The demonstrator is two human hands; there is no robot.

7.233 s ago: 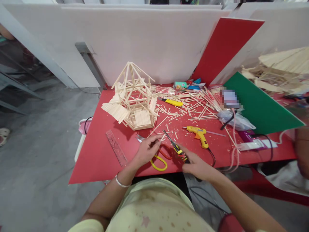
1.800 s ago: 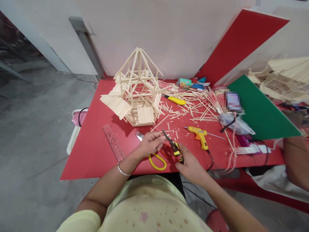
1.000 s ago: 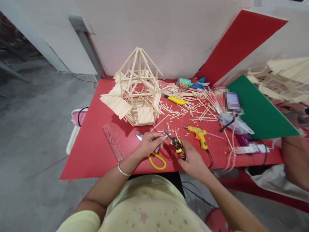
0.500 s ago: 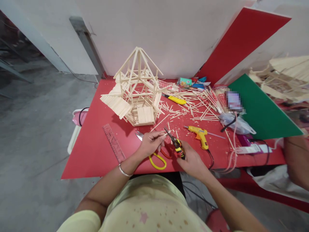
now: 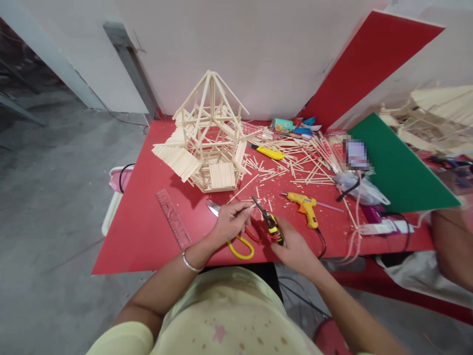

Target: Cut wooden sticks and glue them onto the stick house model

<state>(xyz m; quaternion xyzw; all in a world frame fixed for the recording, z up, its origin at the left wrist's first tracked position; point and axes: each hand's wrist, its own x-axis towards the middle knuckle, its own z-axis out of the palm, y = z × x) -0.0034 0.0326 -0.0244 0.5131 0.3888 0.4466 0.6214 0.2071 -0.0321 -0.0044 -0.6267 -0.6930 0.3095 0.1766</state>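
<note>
My left hand (image 5: 233, 221) is closed in a pinch on a thin wooden stick (image 5: 254, 204), whose end pokes out toward the right. In my right hand (image 5: 290, 239) is a pair of pliers (image 5: 271, 223) with yellow and black handles; its dark jaws lie close to the stick's tip, and I cannot tell if they touch it. Beneath my left hand rest scissors (image 5: 242, 249) with yellow and red handles, partly covered. Just beyond stands a pavilion-like model (image 5: 216, 143) built of wooden sticks, with a slatted panel on its front.
On the red table (image 5: 129, 236) lie a clear ruler (image 5: 173, 219), a yellow glue gun (image 5: 306, 204) with its cord, a yellow utility knife (image 5: 270, 152) and many loose sticks (image 5: 306, 162). A green board (image 5: 402, 167) leans at the right, with another person's arm (image 5: 453, 246) beyond it.
Both hands stay almost where they were, still holding the stick and the pliers. The view has shifted very slightly.
</note>
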